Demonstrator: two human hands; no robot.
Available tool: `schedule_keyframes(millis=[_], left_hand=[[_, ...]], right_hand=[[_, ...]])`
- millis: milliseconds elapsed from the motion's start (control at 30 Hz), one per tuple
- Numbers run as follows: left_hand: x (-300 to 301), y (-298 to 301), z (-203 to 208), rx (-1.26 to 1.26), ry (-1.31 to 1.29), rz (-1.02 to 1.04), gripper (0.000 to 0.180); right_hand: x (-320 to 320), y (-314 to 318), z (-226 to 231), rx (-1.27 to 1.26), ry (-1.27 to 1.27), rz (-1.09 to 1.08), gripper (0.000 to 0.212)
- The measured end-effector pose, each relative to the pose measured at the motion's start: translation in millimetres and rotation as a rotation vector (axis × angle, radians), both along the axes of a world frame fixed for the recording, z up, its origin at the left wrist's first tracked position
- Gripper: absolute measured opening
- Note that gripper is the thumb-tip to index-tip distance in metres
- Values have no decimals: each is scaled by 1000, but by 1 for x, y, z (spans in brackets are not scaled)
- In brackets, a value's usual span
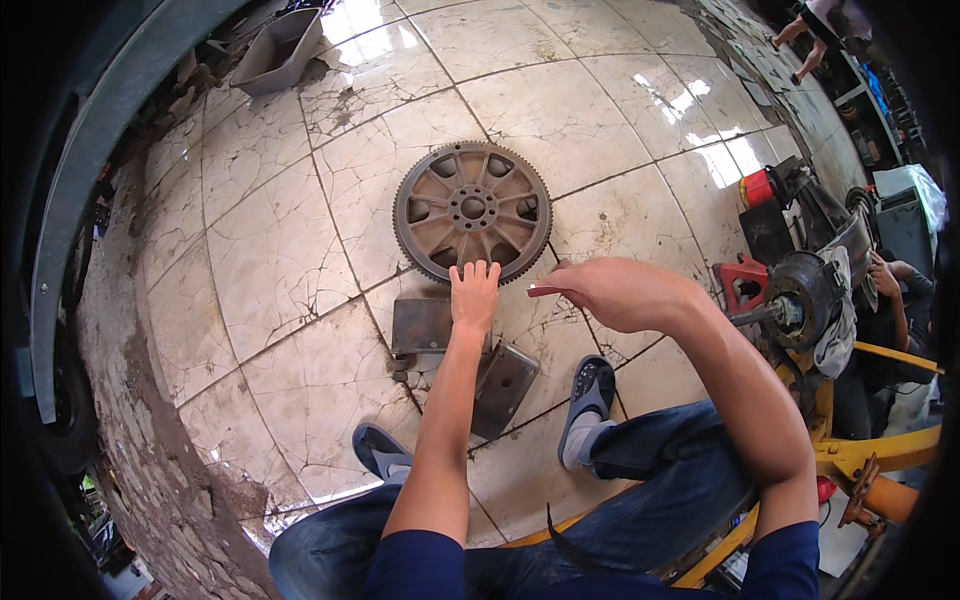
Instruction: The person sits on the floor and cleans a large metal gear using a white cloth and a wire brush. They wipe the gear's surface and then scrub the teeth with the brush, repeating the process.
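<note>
A rusty toothed flywheel [435,237] lies on the floor, with a ring of bolt holes at its centre and several spokes. My left hand [474,295] holds its near rim, fingers side by side over the edge; the thumb is hidden. Just right of the rim, my right hand [620,292] pinches a thin, folded dark-red strip [543,291] that looks like sandpaper. It stays apart from the wheel, and most of its fingers are out of sight. Below the wheel sit a dark metal block [421,325] and a tilted rectangular metal piece with a hole [508,383].
Cracked pale tiles [270,250] make up the floor. A grey plastic tub [280,50] stands at the far left. To the right are a red stand [742,280], a hub on a shaft [800,300], yellow framework [880,452] and another person's arm [888,280]. My feet flank the metal pieces.
</note>
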State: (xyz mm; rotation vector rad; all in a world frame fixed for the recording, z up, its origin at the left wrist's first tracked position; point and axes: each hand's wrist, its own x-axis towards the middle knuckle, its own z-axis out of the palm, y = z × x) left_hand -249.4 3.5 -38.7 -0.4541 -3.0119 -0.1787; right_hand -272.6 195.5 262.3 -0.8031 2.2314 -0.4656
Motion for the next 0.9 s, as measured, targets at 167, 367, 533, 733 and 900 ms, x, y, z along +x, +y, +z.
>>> schedule_keyframes(millis=[167, 367, 533, 733, 900], left_hand=[[-13, -5, -12, -109, 149, -74, 33], [-21, 0, -6, -160, 155, -143, 21], [-23, -3, -4, -131, 82, -199, 18], [-25, 5, 3, -245, 18, -107, 44], [-13, 18, -2, -242, 54, -34, 27]], right_hand=[[-4, 7, -3, -15, -2, -45, 49], [-11, 12, 2, 48, -41, -116, 47], [-7, 24, -9, -28, -20, -122, 49], [-14, 28, -13, 10, 59, -109, 54], [-16, 19, -6, -18, 101, -152, 50]])
